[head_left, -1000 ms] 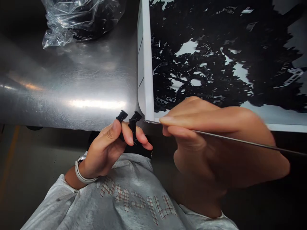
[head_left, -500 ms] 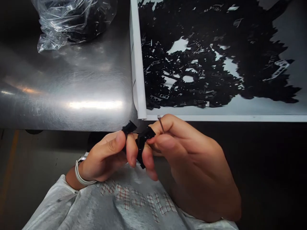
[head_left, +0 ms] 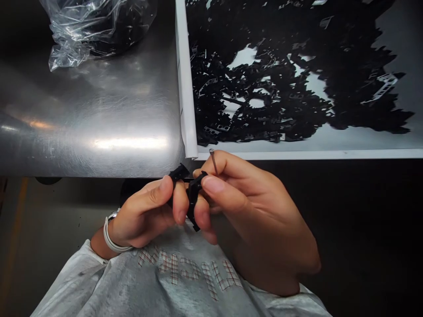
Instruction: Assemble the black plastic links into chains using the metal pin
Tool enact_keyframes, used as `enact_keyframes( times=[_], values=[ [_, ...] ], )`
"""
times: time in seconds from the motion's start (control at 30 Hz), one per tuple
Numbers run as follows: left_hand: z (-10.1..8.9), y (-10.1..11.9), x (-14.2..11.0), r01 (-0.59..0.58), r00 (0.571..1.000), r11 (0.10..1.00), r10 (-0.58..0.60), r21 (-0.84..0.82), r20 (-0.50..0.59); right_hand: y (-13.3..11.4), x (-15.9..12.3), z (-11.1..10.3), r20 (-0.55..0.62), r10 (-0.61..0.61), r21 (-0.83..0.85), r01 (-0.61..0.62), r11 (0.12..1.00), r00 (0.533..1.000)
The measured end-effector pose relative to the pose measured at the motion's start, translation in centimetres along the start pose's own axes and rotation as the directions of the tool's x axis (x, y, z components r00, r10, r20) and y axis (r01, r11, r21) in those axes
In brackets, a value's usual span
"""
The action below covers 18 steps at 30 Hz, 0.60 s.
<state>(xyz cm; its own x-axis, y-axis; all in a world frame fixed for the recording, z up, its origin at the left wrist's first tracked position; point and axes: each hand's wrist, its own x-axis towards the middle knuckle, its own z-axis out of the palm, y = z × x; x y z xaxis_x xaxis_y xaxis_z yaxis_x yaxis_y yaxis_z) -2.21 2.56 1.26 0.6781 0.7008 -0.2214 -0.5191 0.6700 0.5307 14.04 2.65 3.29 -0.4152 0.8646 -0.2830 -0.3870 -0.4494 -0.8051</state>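
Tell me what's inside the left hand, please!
Two small, angular black pieces stick out between the fingers of the bare left hand. Those fingers cover parts of both pieces, and I can't see whether anything else is tucked behind them.

The single camera, worn on the person's head, looks forward and steeply down from the near side of the open white box (head_left: 297, 155), high enough to see inside. The view is close: the left hand (head_left: 145, 211) and right hand (head_left: 256, 207) fall mid-frame, by the box's near left corner. Frame edges crop the box's far and right sides; stainless-steel tabletop (head_left: 99, 114) shows to its left, the wearer's grey shirt (head_left: 165, 299) on its near side.
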Motion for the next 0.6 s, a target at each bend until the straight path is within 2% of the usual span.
enact_keyframes(
  times=[0.2, 0.23, 0.3, 0.37, 0.43, 0.53, 0.6],
  values=[
    [0.1, 0.1, 0.0, 0.042, 0.998, 0.996, -0.045, -0.083, -0.037, 0.1, 0.3, -1.1, 0.046, 0.004, -0.072, -0.001, 0.997, 0.999],
    [0.1, 0.0, -0.1, 0.047, 0.998, 0.993, -0.050, -0.104, -0.031, 0.2, 0.2, -1.3, 0.029, -0.011, -0.077, 0.013, 0.997, 1.000],
    [0.0, 0.0, -0.2, 0.057, 0.998, 0.986, -0.058, -0.160, -0.005, 0.3, -0.1, -1.4, -0.069, -0.116, -0.085, 0.110, 0.990, 0.991],
    [0.0, -0.1, -0.4, 0.076, 0.997, 0.973, -0.074, -0.218, 0.018, 0.1, -0.3, -1.0, -0.235, -0.272, -0.116, 0.251, 0.961, 0.933],
    [0.0, -0.1, -0.5, 0.097, 0.995, 0.959, -0.097, -0.264, 0.013, -0.4, -0.4, -0.4, -0.332, -0.428, -0.223, 0.371, 0.901, 0.840],
    [0.2, -0.1, -0.6, 0.100, 0.994, 0.951, -0.110, -0.291, -0.020, -1.5, -0.4, 0.1, -0.260, -0.624, -0.466, 0.471, 0.749, 0.736],
    [0.3, -0.2, -0.5, 0.091, 0.994, 0.956, -0.105, -0.280, -0.038, -2.0, -0.5, 0.0, -0.195, -0.722, -0.570, 0.522, 0.634, 0.664]
  ],
)
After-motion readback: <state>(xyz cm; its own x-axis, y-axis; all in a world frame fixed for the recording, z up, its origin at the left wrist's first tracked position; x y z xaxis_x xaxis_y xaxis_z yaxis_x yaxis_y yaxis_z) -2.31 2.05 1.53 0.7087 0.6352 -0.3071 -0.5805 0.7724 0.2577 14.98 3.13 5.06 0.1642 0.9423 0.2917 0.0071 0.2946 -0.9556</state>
